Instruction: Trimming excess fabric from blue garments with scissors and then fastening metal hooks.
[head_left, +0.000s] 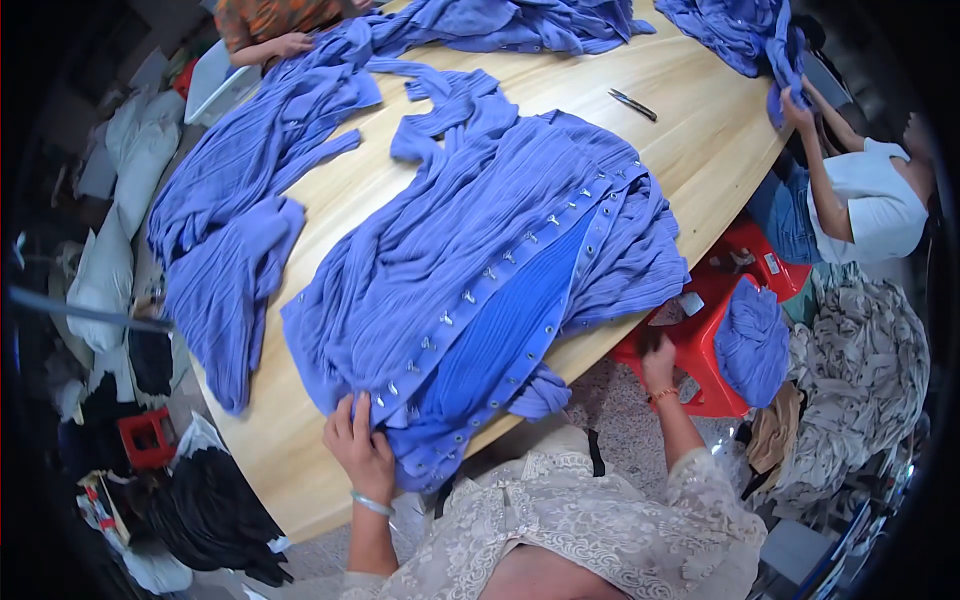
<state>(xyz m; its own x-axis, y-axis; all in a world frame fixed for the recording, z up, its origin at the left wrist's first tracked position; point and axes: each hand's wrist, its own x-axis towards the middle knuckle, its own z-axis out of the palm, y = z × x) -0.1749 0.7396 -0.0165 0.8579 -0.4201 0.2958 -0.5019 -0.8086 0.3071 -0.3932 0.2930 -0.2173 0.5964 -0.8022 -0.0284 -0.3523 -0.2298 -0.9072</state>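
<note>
A blue-violet ribbed knit cardigan (440,220) lies spread on the wooden table in front of me. Small metal fasteners run along one front edge, and eyelets dot the other; a brighter blue inside shows between them. My left hand (362,455), with a pale bangle at the wrist, is closed on the cardigan's near hem corner. Off the table to the right, my right hand (658,370) reaches down to a red plastic stool (705,340). Its fingers are in shadow by a small pale packet (675,310), so their grip is unclear.
Thread snips (633,104) lie on the wooden table (715,120). More blue-violet garments (235,190) cover its left and far sides. One person (280,30) stands far left; another (850,190) handles cloth at right. A blue-violet bundle (752,340) and grey cloth (860,370) sit right.
</note>
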